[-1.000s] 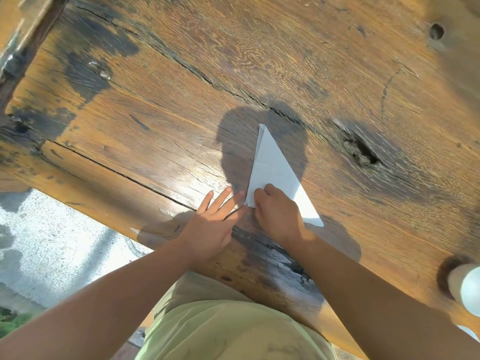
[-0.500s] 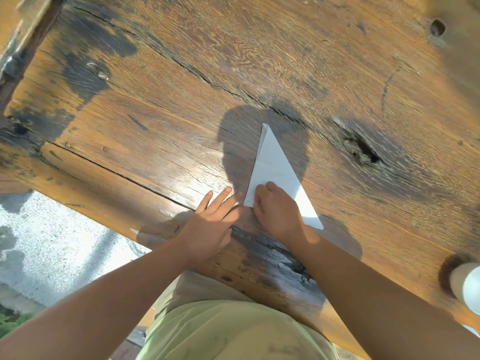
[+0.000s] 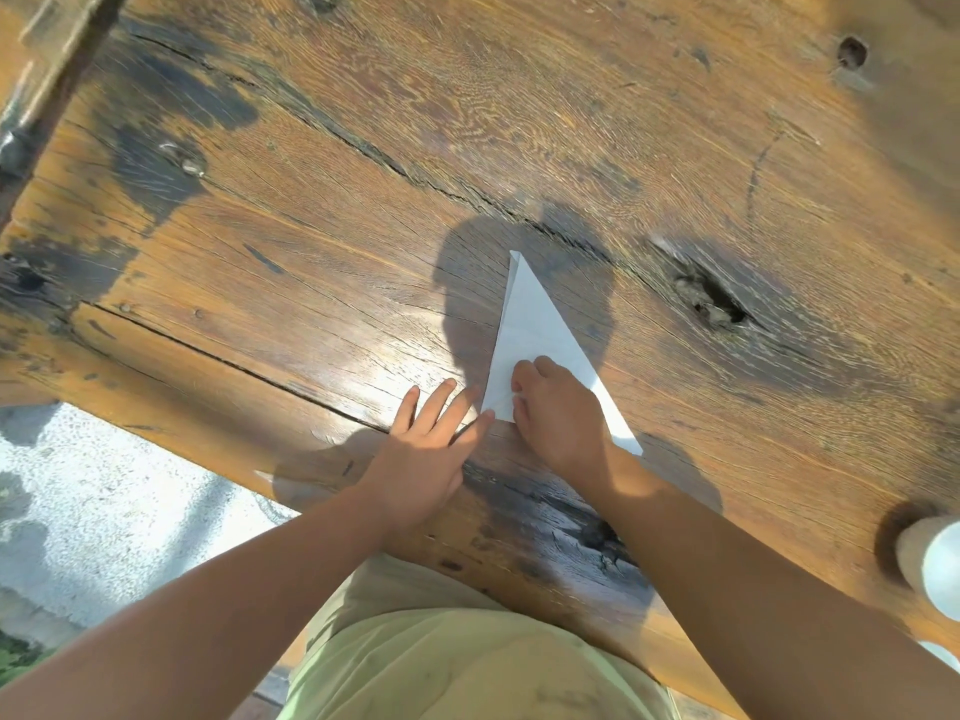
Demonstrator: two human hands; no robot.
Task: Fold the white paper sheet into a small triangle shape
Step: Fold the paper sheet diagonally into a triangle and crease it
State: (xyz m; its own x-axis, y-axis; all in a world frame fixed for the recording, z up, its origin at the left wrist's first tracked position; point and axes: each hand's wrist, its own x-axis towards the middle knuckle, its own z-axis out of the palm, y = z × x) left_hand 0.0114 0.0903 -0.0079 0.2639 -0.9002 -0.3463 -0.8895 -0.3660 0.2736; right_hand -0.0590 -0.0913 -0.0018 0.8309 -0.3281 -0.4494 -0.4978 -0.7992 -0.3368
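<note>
A: What differs from a second ago?

B: Little. The folded white paper (image 3: 530, 319) lies in the same spot on the weathered wooden table (image 3: 311, 252); the right hand's (image 3: 558, 415) knuckles sit slightly further up the sheet.

A: Which way does it point?

B: It is 1 long triangle, sharp tip away from the person, long axis running from that tip down toward the near right corner.

A: And the grip?

B: The right hand presses down with curled fingers on the near left corner, pinching nothing I can make out. The left hand (image 3: 423, 449) lies flat and spread, fingertips touching the paper's near edge, holding nothing
</note>
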